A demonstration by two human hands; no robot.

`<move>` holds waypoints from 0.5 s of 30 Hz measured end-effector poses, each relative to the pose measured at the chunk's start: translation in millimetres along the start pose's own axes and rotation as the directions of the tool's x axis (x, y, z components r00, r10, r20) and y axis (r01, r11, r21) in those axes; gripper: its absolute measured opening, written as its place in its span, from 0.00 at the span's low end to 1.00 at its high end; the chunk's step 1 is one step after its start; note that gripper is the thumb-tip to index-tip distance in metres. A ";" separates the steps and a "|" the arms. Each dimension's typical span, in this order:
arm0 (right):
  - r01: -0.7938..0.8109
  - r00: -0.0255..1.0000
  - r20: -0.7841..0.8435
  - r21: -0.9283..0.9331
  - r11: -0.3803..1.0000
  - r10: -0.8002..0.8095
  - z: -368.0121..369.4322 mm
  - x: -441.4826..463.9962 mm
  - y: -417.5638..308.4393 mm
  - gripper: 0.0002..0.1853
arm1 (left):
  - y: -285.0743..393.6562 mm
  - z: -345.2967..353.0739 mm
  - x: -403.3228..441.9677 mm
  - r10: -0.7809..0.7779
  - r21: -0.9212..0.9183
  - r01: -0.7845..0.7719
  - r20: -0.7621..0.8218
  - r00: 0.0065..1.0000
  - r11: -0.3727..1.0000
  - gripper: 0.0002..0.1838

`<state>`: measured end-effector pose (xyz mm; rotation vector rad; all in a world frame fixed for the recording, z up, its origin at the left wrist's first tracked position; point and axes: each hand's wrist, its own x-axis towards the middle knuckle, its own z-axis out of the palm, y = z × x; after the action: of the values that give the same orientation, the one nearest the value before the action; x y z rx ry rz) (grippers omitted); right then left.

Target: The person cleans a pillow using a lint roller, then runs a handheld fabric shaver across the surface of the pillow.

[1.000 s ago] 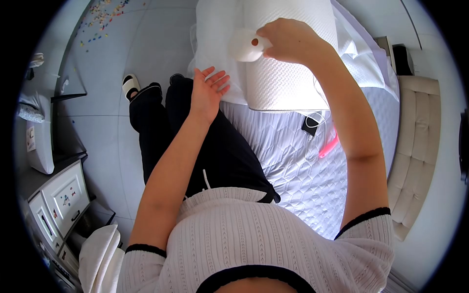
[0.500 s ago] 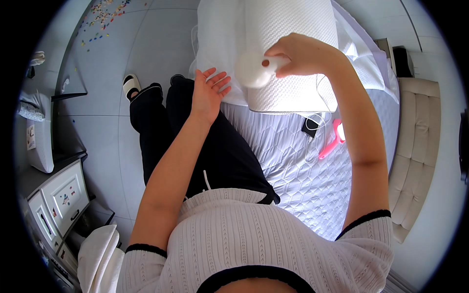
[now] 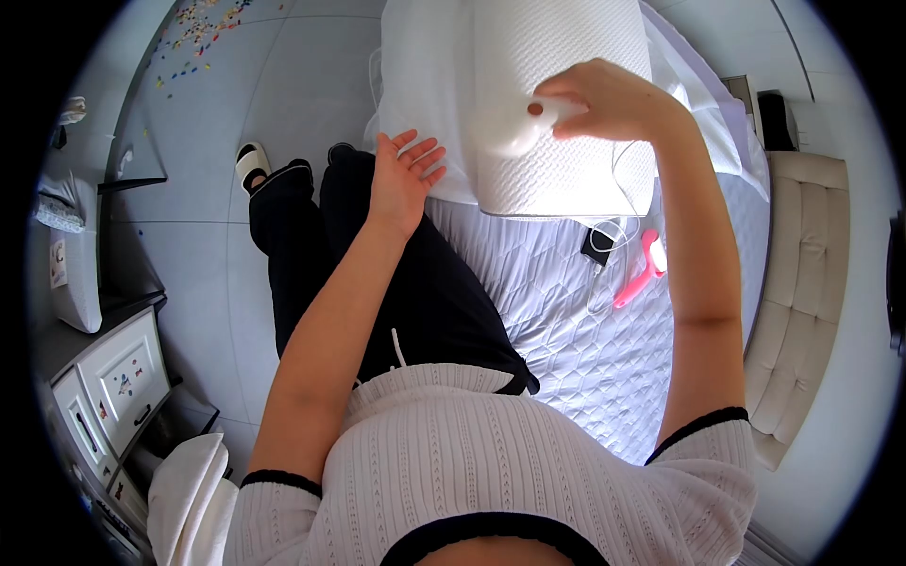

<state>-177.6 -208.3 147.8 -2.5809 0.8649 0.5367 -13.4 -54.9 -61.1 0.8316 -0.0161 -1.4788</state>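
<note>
we're holding left hand palm-up, fingers apart | we're gripping with right hand, back showing | we're holding both arms forward

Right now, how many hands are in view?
2: the right hand holds a white gadget over the white bedding; the left hand is open, empty, above the black trousers. Neither is hidden.

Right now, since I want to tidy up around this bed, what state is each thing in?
Right hand, gripping the white handheld device.
White handheld device, held head-leftward; can't tell if on.
Left hand, empty, palm up.
White textured cover, bulging on the bed.
Pink tool, lying loose.
Black box, lying loose.
Coloured bits, scattered.
</note>
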 end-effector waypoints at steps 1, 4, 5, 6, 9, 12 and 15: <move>-0.018 0.995 -0.100 -0.027 0.999 0.015 -1.8 -0.1 2.3 0.24 | -0.6 -1.1 0.5 0.000 0.002 0.000 0.007 1.000 1.000 0.34; -0.169 0.981 -0.103 -0.054 0.984 0.163 -6.5 -0.1 -5.7 0.22 | -1.0 -1.7 2.0 -0.003 0.007 0.003 0.006 1.000 1.000 0.34; -0.096 0.989 -0.130 -0.175 0.980 0.074 -0.4 0.3 -5.0 0.20 | -0.7 -1.7 1.9 -0.002 0.008 0.001 0.007 1.000 1.000 0.34; -0.025 0.989 -0.146 -0.295 0.955 -0.019 6.6 0.9 -4.4 0.18 | -0.8 -1.8 1.8 -0.001 0.007 0.001 0.005 1.000 1.000 0.34; 0.039 0.998 0.059 -0.227 0.973 -0.026 20.8 -0.9 -21.5 0.16 | -0.8 -0.3 1.0 -0.001 0.006 0.001 -0.002 1.000 1.000 0.34; 0.019 0.980 0.198 -0.219 0.976 0.026 17.7 1.2 -25.1 0.15 | -0.7 0.1 1.4 0.000 0.008 0.000 -0.004 1.000 1.000 0.35; -0.071 0.995 -0.082 -0.174 0.982 0.058 8.1 6.3 -12.7 0.16 | -1.1 -1.5 0.7 -0.005 0.011 0.005 -0.003 1.000 1.000 0.35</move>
<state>-166.9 -198.3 140.7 -2.7575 0.9698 0.5595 -13.6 -54.6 -63.1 0.8431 -0.0197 -1.4830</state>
